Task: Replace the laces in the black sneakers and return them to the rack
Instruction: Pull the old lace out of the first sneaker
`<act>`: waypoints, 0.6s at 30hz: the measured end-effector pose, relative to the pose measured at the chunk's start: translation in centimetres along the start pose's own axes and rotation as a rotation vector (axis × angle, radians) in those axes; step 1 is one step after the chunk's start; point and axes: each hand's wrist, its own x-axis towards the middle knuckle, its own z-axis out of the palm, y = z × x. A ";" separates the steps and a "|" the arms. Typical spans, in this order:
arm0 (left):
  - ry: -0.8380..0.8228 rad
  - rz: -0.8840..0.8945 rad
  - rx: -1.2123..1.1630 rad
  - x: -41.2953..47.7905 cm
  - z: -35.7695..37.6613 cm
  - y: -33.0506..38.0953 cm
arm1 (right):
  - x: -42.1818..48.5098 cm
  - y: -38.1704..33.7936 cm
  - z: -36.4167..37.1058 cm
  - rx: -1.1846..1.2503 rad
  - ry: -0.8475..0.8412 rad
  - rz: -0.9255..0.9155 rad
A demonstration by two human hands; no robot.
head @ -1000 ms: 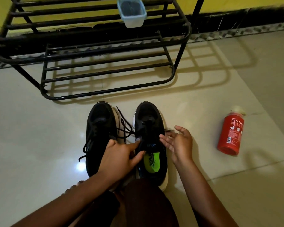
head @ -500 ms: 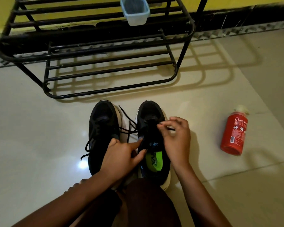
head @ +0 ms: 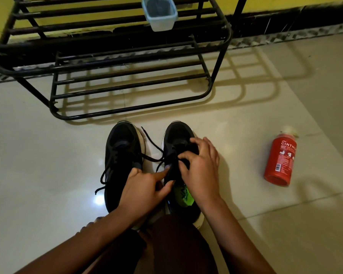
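Now pinching the lace on the right sneaker with the curled right hand and gripping its nine o'clock side with the left hand to keep it still.

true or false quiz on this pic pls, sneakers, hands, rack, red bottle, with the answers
1. The left sneaker and right sneaker are on the floor in front of the rack. True.
2. The red bottle is on the rack. False: it is on the floor, to the right of the sneakers.
3. The right hand has its fingers curled at the right sneaker's lace. True.
4. The left hand holds the pale blue container. False: the hand touches the right sneaker with its forefinger, and the container sits up on the rack.
5. The left sneaker's lace has loose ends trailing to the floor. True.
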 end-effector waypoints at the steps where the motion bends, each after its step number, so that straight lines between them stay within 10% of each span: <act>1: -0.001 -0.002 0.001 0.0 0.0 0.0 | 0.0 -0.1 0.2 0.021 0.014 0.022; 10: 0.001 0.007 0.004 0.1 0.3 -0.1 | -0.7 0.2 0.4 0.583 0.244 0.406; 18: -0.034 -0.019 -0.016 0.0 0.0 0.0 | 0.4 2.8 -0.6 1.384 0.411 1.143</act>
